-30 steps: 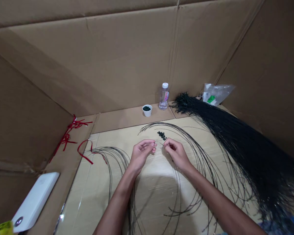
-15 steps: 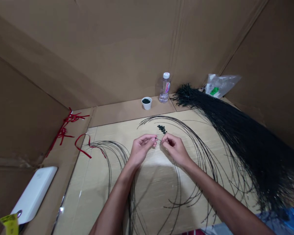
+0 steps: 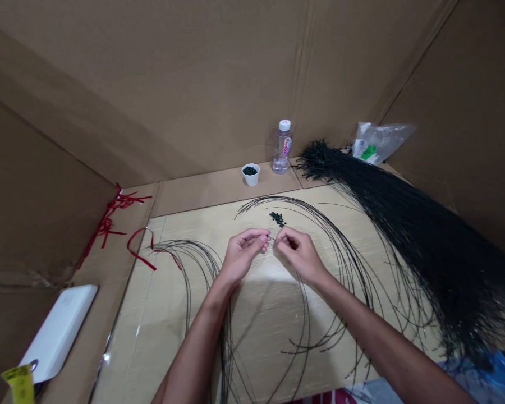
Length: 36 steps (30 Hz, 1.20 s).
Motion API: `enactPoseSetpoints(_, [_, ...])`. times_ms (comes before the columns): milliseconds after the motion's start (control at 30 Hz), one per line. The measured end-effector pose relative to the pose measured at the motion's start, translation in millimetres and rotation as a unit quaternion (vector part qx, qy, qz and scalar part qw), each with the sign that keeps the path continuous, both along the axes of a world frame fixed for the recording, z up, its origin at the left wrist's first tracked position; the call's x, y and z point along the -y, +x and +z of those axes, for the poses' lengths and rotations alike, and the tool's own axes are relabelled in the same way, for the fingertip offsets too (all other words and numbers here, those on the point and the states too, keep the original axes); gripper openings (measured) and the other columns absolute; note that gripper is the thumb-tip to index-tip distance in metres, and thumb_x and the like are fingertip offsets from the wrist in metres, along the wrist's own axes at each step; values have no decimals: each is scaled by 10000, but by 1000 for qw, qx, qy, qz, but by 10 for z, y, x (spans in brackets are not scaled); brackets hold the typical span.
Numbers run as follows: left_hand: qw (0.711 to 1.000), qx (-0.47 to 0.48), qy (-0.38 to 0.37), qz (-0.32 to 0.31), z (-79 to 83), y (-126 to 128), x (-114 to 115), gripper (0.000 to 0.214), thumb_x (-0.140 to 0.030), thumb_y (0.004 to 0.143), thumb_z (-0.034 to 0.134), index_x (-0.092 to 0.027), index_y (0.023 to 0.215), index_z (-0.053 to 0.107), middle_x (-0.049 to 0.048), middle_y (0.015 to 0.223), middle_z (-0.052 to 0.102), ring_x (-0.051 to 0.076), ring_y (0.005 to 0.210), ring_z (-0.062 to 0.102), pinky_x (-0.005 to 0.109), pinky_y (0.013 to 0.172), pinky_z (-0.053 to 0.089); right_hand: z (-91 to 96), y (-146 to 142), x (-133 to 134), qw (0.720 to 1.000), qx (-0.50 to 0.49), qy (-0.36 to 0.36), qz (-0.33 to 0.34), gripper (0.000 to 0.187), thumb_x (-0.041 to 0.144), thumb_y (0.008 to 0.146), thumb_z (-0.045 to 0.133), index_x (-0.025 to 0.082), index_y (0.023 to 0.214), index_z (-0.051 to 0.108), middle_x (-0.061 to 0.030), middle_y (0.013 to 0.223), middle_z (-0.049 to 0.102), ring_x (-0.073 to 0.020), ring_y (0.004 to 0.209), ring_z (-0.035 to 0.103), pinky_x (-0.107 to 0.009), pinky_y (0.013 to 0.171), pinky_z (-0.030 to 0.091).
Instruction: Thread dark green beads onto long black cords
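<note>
My left hand (image 3: 240, 255) and my right hand (image 3: 298, 252) meet fingertip to fingertip over a pale board (image 3: 261, 314), both pinched. Between the fingertips is something very small, too small to name; a thin black strand (image 3: 308, 314) runs back from my right hand. A little heap of dark beads (image 3: 278, 218) lies just beyond the fingers. Loose black strands (image 3: 193, 275) curve across the board on both sides of my arms.
A white cup of dark beads (image 3: 251, 173) and a small water bottle (image 3: 281, 147) stand at the back. A thick bundle of black strands (image 3: 408, 224) fills the right side, a plastic bag (image 3: 379, 141) behind it. Red ribbons (image 3: 118, 221) and a white box (image 3: 59, 331) lie at left. Cardboard walls surround everything.
My two hands have drawn closer until the fingertips touch. The view has tipped down slightly.
</note>
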<state>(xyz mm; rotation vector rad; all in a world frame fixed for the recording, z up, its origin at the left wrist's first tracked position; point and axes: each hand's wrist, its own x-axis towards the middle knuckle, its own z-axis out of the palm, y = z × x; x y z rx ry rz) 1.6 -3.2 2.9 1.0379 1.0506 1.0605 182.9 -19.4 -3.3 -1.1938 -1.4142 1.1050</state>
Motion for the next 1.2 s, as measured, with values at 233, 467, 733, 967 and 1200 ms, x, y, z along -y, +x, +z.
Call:
enactPoseSetpoints(233, [1000,1,1,-3,21,2,1,352,-425,761,936,-175,996,859,91,913,805,159,752,679,309,789,577,6,-4,1,1000,3,3,-1,93,218,828,591,216,739,618,31,662,530,-147,608,419,-280,583,327])
enactPoseSetpoints(467, [1000,8,3,-8,10,-6,6,331,-399,771,932,-173,1001,857,84,896,801,149,748,672,290,782,562,21,-12,6,1000,1,-2,-6,96,217,818,589,215,725,612,31,656,521,-144,606,415,-281,581,319])
enactPoseSetpoints(733, [1000,8,0,-9,23,-11,-1,324,-394,766,936,-174,993,861,86,895,804,153,743,672,297,774,566,38,-22,8,1000,-2,-4,-7,109,244,814,604,222,707,590,40,617,476,-145,598,407,-277,573,315])
enactPoseSetpoints(967, [1000,14,2,-9,10,-6,-1,329,-392,766,939,-165,990,859,87,885,799,151,742,667,289,764,562,66,-28,10,1000,-4,-6,-9,117,255,812,600,216,703,586,35,627,494,-139,598,414,-272,572,323])
enactPoseSetpoints(1200, [1000,12,1,-9,25,0,8,322,-381,757,948,-161,972,854,68,830,776,143,737,658,274,754,548,79,-32,13,1000,-12,-7,-9,110,256,800,597,212,699,589,43,624,479,-132,587,396,-271,566,308])
